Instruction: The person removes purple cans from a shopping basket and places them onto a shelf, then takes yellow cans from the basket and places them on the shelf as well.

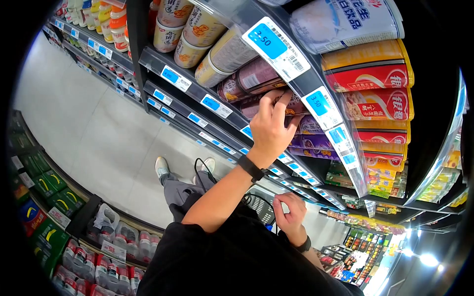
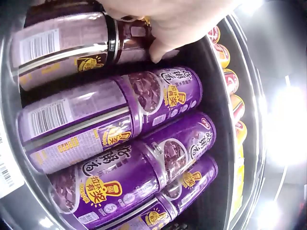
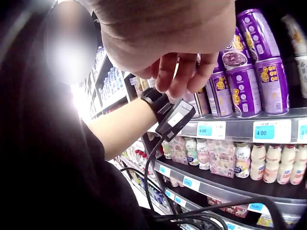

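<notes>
My left hand reaches onto the shelf, its bent fingers around a dark brown can lying on its side. In the left wrist view, the left hand covers part of the dark can, a fingertip against its surface; some fingers are hidden. Purple cans lie beside it. My right hand is away from the shelf, its fingers loosely bent and nothing seen in it. The right wrist view shows that right hand with fingers hanging, purple cans behind.
White and yellow cups stand along the same shelf. Red and yellow cans are beyond a shelf edge with price labels. A grey basket is below the hands, with cables nearby. Packed bottles line the opposite side of the aisle.
</notes>
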`<state>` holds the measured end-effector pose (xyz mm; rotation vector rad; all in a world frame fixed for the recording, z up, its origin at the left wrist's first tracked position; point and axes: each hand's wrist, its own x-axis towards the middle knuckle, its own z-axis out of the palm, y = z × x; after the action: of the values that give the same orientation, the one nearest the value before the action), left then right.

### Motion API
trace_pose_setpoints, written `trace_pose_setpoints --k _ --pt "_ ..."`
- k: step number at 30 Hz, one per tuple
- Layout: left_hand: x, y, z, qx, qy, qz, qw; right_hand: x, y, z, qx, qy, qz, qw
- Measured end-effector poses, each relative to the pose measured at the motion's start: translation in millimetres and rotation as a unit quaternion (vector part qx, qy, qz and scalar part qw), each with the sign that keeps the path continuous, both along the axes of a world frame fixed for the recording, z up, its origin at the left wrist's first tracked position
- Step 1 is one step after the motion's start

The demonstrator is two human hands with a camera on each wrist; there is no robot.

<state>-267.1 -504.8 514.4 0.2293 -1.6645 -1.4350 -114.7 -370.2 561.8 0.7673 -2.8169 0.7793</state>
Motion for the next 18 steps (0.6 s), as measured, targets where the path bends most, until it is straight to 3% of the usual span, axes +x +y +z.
trace_pose_setpoints --k 6,8,10,15,18 --pt "10.4 -3.8 -7.4 -0.013 0.016 -0.039 0.999 1.1 15.7 -3.0 -0.009 0.002 -0.063 0.998" --pt "15.2 -7.6 -13.5 0.014 0.103 -0.034 0.994 0.0 40.6 -18.1 -0.069 -0.011 -0.16 0.985" --pt "26.7 -21.5 -14.6 0.007 0.079 -0.036 0.996 -7.7 71.4 -41.3 -0.216 -0.015 -0.246 0.945" --pt "49.5 -66.9 -10.4 0.009 -0.014 -0.059 0.998 -43.3 120.3 -48.3 -0.329 -0.001 -0.275 0.903" --pt "60.5 -90.6 -20.2 -0.017 -0.006 -0.039 0.999 -64.3 127.1 -48.2 -0.454 -0.03 -0.29 0.842"
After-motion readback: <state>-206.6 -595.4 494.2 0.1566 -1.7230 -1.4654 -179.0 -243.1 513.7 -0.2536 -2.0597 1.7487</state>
